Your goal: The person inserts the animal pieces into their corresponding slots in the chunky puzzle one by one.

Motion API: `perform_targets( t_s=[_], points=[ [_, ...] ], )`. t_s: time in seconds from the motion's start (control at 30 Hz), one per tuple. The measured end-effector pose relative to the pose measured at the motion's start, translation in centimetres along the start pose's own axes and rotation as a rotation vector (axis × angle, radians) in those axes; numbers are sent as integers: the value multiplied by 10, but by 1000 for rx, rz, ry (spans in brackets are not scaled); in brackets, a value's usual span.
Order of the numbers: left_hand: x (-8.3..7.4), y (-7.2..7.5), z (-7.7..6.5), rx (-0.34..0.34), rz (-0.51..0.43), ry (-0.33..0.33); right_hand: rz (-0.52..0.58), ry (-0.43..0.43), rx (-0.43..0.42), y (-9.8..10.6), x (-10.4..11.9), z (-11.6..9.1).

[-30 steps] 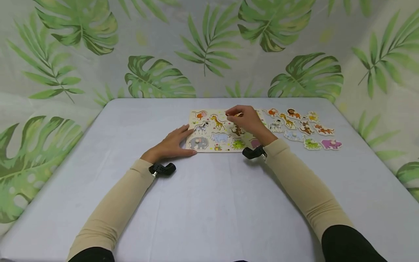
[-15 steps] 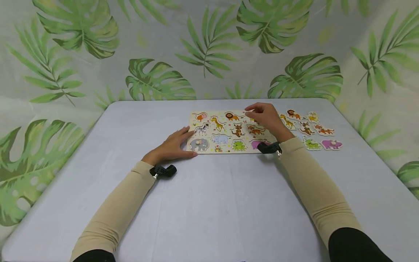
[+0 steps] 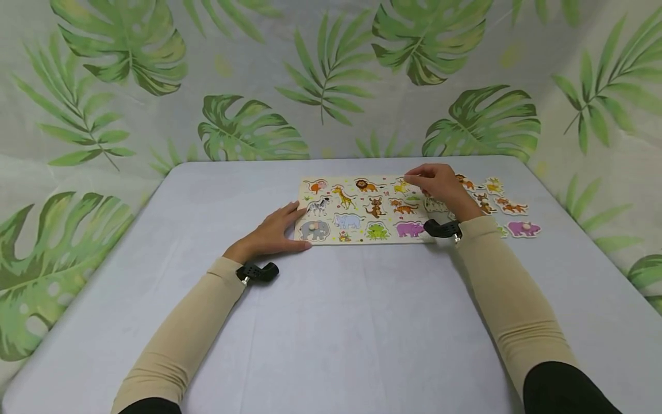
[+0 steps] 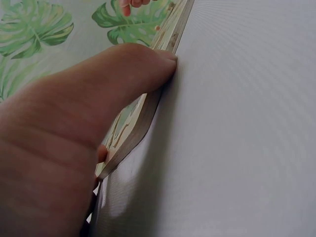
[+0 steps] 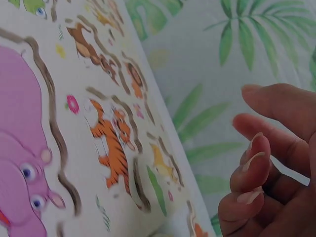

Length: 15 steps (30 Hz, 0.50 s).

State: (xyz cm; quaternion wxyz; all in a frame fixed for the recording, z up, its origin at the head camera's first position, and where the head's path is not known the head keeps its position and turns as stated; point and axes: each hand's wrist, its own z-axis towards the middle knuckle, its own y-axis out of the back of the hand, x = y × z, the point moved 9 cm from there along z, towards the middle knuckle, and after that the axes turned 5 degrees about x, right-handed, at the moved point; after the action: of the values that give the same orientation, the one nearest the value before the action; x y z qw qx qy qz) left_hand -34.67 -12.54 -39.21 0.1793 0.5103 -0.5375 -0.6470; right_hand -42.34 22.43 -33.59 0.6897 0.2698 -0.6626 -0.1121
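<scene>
A pale wooden animal puzzle board point(image 3: 331, 238) lies toward the back of the table. My left hand point(image 3: 274, 230) rests at its left side, fingers extended along the edge; in the left wrist view the thumb point(image 4: 133, 69) presses the near edge. A grey elephant piece point(image 3: 315, 230) with a round knob sits in the board. My right hand point(image 3: 442, 187) hovers over the board's right end and the loose pieces. Seen from the right wrist, thumb and index finger point(image 5: 254, 91) stand apart, holding nothing. The zebra piece point(image 3: 433, 204) is partly hidden beneath this hand.
Loose animal pieces lie right of the board: a purple hippo piece point(image 3: 524, 229), a tiger piece point(image 3: 512, 206), a kangaroo piece point(image 3: 483, 202), a yellow piece point(image 3: 494, 185) and several others, some covered by the right arm. A leaf-patterned cloth point(image 3: 248, 126) hangs behind the table.
My right hand has moved right, from over the board's middle to its right end, uncovering the lion, tiger and hippo pictures. The small red thing at its fingertips no longer shows. My left hand stays put.
</scene>
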Motion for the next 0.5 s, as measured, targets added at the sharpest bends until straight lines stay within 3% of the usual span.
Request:
perform_targets(
  t_s=[0.5],
  points=[
    [-3,0,-2,-1,1,-9,-53,-64,50,20,-30,-2]
  ],
)
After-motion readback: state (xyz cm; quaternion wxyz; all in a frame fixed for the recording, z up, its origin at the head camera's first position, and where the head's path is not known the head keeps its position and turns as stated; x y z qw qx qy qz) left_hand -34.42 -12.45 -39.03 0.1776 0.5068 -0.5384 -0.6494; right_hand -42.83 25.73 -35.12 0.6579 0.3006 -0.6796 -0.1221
